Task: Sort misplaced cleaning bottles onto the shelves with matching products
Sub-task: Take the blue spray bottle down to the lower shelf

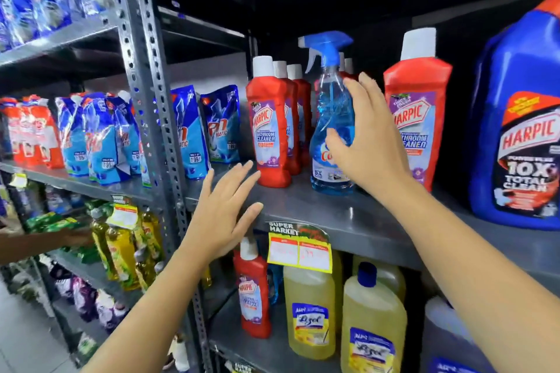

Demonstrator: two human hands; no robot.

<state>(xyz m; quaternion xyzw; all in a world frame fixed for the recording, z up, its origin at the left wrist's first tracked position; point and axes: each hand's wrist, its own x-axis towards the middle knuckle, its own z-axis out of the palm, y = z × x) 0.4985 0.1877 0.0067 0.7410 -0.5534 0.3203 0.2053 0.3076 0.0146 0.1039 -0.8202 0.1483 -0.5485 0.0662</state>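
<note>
A clear blue spray bottle (328, 118) with a blue trigger stands on the grey metal shelf (333, 218) among red Harpic bathroom-cleaner bottles (269, 130); another red Harpic bottle (419, 118) stands to its right. My right hand (369, 142) is cupped at the spray bottle's right side, fingers apart, thumb across its front, not closed around it. My left hand (224, 212) is spread flat at the shelf's front edge, holding nothing. One shelf lower, a single red Harpic bottle (253, 288) stands beside yellow Lizol bottles (310, 306).
A large blue Harpic jug (521, 130) fills the shelf's right end. Blue detergent pouches (100, 136) line the left bay behind a perforated steel post (151, 100). Another person's arm (36, 244) reaches into the lower left shelf with yellow-green bottles. Yellow price tags (298, 254) hang from the edge.
</note>
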